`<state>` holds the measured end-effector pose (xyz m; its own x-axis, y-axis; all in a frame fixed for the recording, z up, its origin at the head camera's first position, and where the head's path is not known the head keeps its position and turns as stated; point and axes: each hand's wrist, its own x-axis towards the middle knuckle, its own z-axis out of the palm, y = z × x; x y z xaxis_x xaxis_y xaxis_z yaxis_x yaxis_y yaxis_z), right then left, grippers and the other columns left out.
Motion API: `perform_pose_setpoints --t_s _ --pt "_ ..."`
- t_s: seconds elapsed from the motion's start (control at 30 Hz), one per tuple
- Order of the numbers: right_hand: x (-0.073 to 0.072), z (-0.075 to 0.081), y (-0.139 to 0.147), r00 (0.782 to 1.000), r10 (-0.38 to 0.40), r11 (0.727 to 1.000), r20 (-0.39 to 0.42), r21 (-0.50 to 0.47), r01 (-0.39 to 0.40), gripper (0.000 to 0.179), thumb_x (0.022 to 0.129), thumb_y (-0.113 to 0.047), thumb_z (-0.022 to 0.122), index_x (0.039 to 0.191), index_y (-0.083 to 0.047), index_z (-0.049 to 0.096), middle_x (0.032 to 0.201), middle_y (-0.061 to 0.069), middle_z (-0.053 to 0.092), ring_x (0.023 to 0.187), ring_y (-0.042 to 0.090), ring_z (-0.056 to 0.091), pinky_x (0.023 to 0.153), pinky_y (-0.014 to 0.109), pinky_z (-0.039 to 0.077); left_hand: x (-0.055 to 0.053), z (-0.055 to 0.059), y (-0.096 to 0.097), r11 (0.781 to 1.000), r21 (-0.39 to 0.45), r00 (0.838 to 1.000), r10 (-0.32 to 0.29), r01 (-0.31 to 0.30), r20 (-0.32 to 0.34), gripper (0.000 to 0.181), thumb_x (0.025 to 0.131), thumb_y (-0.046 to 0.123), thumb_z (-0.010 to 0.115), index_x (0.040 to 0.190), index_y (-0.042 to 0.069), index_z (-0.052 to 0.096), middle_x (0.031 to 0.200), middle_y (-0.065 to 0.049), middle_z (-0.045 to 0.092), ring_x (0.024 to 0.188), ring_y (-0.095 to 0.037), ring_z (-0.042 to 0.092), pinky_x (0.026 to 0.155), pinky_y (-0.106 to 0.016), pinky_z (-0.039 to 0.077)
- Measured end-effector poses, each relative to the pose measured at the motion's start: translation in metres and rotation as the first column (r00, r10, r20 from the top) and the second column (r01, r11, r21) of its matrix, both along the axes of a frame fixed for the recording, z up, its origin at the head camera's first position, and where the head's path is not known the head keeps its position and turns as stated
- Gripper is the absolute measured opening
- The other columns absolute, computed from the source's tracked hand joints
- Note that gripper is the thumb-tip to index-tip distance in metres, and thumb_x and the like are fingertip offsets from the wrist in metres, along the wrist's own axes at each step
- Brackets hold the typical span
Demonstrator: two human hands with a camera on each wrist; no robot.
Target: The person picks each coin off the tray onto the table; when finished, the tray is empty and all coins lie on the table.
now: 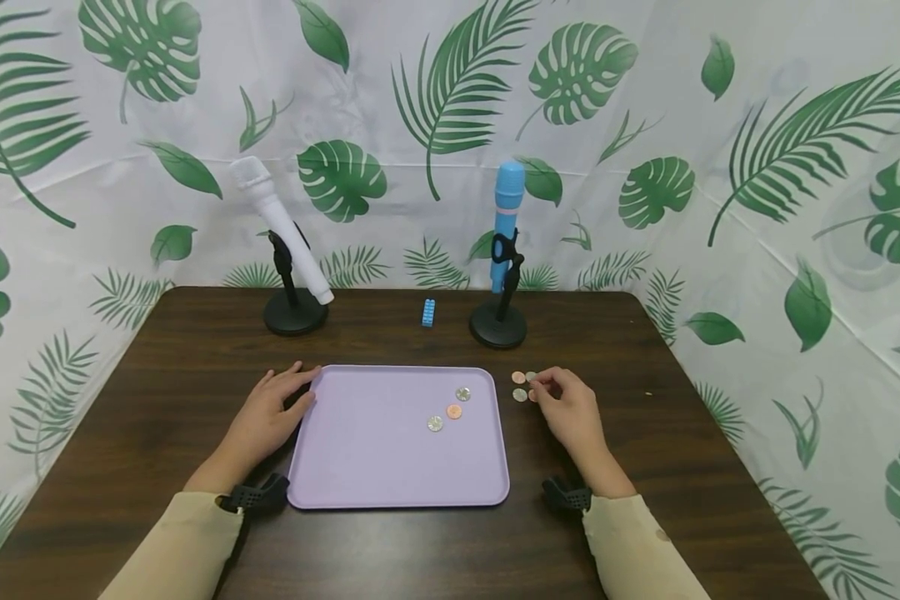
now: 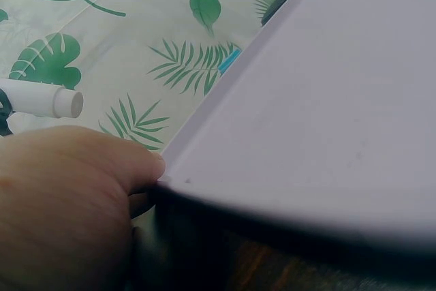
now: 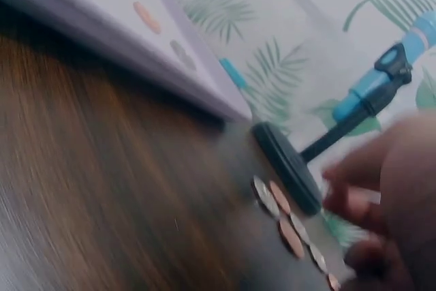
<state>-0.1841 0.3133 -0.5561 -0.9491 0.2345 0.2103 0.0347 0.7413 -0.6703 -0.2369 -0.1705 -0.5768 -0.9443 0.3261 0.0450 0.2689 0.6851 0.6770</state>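
Just beside the right hand [image 1: 572, 410], on the side toward the left hand, a small cluster of copper and silver coins [image 1: 520, 395] lies on the table [image 1: 637, 450], partly under its fingertips. That hand's fingers are bent toward the thumb; whether a coin is pinched between them cannot be told. Between the hands sits a lilac tray [image 1: 375, 475], carrying three more coins [image 1: 454, 412] nearer the right hand. The left hand [image 1: 266, 417] has its fingers extended and relaxed, touching the tray's far corner on its own side.

Beyond the left hand stands a white microphone [image 1: 294, 242]; beyond the right, a blue microphone [image 1: 506, 208]; between these, a blue brick [image 1: 428, 313].

The right hand covers some of the cluster, so its count is unclear. It is blurred and cut off in its wrist view, while the tray's rim mostly hides the brick from the left wrist.
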Motion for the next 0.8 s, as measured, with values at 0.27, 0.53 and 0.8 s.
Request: perform_pose_setpoints --t_s 0.27,0.53,0.8 --pt "0.014 -0.001 -0.033 0.878 0.468 0.875 0.095 -0.187 -0.446 0.020 0.106 -0.020 0.072 0.122 -0.029 0.081 0.104 -0.003 0.072 0.093 0.020 0.058 0.075 0.027 0.053 0.001 0.000 0.001 1.000 -0.003 1.000 0.003 -0.003 0.000 0.052 0.111 0.027 0.063 0.161 0.013 0.055 0.166 -0.021 0.052 0.164 -0.045 0.033 0.136 -0.071 0.013" --pt "0.019 -0.001 -0.046 0.823 0.529 0.820 0.208 0.125 -0.559 0.040 0.102 -0.028 0.079 0.137 -0.045 0.075 0.090 -0.012 0.053 0.087 0.013 0.045 0.075 0.032 0.039 0.001 -0.003 0.001 1.000 -0.004 1.000 0.005 -0.005 0.006 0.053 0.112 0.030 0.062 0.161 0.014 0.055 0.166 -0.021 0.052 0.165 -0.044 0.033 0.136 -0.071 0.013" --pt "0.015 0.000 -0.045 0.836 0.521 0.827 0.172 0.140 -0.544 0.019 0.099 -0.030 0.082 0.111 -0.045 0.080 0.088 -0.015 0.055 0.088 0.012 0.044 0.074 0.030 0.040 0.000 -0.001 0.000 1.000 -0.003 1.000 0.012 -0.012 0.006 0.053 0.111 0.028 0.062 0.162 0.014 0.054 0.166 -0.021 0.051 0.165 -0.045 0.033 0.136 -0.070 0.012"
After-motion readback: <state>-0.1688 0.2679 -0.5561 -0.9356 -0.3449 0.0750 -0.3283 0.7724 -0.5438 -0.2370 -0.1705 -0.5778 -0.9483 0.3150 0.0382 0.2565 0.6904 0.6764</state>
